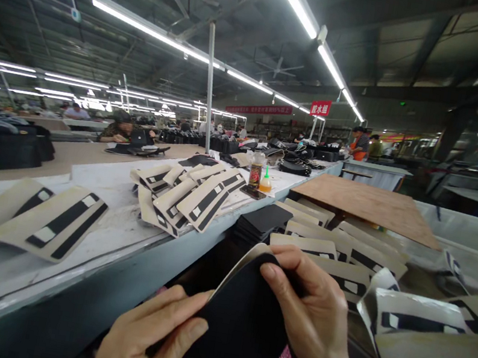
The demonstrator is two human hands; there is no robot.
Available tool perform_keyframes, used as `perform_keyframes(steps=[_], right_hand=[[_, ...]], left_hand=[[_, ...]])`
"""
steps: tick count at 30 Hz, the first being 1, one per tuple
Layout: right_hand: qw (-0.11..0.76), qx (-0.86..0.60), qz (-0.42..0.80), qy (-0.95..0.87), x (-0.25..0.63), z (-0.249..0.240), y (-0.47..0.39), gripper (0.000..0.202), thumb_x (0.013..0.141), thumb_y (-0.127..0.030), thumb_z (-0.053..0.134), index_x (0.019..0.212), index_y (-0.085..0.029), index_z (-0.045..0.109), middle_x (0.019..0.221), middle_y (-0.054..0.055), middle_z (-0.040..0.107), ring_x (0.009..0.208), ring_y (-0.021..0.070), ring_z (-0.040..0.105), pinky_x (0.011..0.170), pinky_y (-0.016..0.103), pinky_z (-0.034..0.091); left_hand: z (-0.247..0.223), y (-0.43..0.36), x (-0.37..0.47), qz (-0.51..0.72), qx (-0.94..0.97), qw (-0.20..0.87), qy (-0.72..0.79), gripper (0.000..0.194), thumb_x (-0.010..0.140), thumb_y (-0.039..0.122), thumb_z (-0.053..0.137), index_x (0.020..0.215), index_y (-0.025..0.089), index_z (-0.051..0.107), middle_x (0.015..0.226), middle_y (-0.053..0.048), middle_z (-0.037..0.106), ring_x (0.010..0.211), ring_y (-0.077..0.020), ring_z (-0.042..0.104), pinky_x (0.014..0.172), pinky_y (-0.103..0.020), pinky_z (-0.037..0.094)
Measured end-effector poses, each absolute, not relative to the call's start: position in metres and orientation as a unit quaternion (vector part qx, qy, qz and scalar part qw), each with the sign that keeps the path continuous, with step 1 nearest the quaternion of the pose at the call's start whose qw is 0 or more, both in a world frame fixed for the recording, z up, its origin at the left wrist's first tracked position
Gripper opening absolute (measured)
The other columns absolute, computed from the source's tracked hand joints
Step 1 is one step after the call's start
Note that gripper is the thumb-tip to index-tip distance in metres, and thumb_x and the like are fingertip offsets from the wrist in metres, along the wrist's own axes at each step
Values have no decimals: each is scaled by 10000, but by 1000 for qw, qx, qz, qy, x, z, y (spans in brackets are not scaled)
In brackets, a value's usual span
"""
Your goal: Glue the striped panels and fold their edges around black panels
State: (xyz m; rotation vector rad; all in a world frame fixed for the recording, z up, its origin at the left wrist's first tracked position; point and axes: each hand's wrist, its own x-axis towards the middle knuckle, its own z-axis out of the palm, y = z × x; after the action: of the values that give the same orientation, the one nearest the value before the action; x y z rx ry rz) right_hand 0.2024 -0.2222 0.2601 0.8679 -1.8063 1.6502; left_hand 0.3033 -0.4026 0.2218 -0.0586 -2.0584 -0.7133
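Between my hands is a black panel point(237, 325) with a beige backing that shows along its upper left edge. My left hand point(153, 336) pinches the panel's left edge between thumb and fingers. At the top right corner, my right hand point(313, 307) grips it, thumb on the black face and fingers behind. The panel bends slightly, and its lower end runs out of view. Just beyond it lies a stack of black panels point(263, 223). To the right are many beige panels point(443, 354) with black strips and small white patches.
A long white-topped table point(116, 256) runs along the left, bearing piles of beige panels point(203, 197). A glue bottle point(265, 182) with a green tip and a jar point(255, 172) stand on it. A brown board point(367, 203) lies at right. Co-workers sit farther off.
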Motion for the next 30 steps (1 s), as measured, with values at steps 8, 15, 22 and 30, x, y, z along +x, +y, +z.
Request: perform_keyframes(steps=[8, 15, 22, 30], right_hand=[[320, 338, 576, -673, 210, 262, -224, 163, 894, -182, 712, 743, -241, 700, 822, -10, 791, 717, 148, 745, 670, 207, 578], [296, 334, 577, -684, 208, 258, -227, 190, 904, -212, 704, 716, -237, 691, 818, 6, 793, 719, 173, 744, 687, 249, 580], [228, 341, 618, -670, 203, 257, -226, 188, 890, -224, 716, 702, -220, 714, 816, 12, 792, 733, 161, 734, 696, 234, 554], [103, 351, 679, -637, 197, 258, -223, 209, 883, -272, 736, 689, -205, 696, 798, 10, 765, 705, 150, 674, 645, 235, 502]], left_hand=[[228, -391, 292, -289, -67, 486, -822, 250, 992, 408, 611, 1056, 304, 829, 822, -5, 803, 693, -162, 763, 621, -211, 610], [230, -393, 289, -242, -89, 480, -838, 215, 974, 314, 643, 1099, 284, 816, 853, -13, 817, 736, -176, 785, 642, -215, 624], [229, -389, 288, -263, -84, 473, -837, 224, 981, 374, 631, 1065, 301, 825, 850, -6, 820, 719, -178, 784, 617, -220, 621], [224, -384, 287, -281, -11, 482, -830, 413, 949, 639, 560, 952, 342, 847, 913, -17, 841, 825, -226, 810, 653, -266, 650]])
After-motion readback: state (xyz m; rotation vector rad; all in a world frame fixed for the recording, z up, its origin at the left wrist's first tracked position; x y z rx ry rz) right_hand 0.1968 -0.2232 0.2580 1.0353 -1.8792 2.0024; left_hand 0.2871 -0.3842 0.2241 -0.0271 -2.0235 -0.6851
